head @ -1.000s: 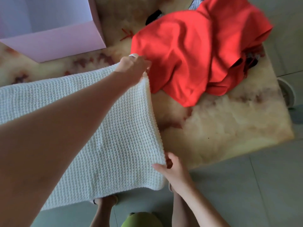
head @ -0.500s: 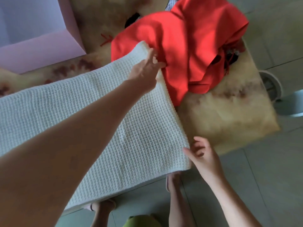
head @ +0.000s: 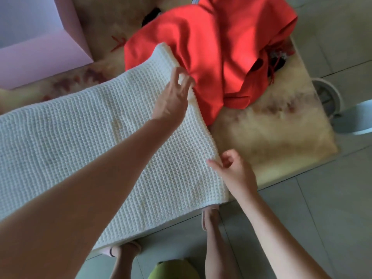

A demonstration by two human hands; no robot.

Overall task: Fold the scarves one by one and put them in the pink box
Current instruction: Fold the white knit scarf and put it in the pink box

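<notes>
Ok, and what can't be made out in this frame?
Head view only.
1. Pink box: cut by the top and left edges; contents unseen.
2. White scarf: left end off frame, part under the left forearm.
3. Dark things under the red scarf: only slivers show.
4. Right hand: pinching the scarf's edge or just touching, unclear.

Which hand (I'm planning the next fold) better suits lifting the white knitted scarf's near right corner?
Likely right hand: thumb touches the white knitted scarf near that corner; left hand lies farther.
</notes>
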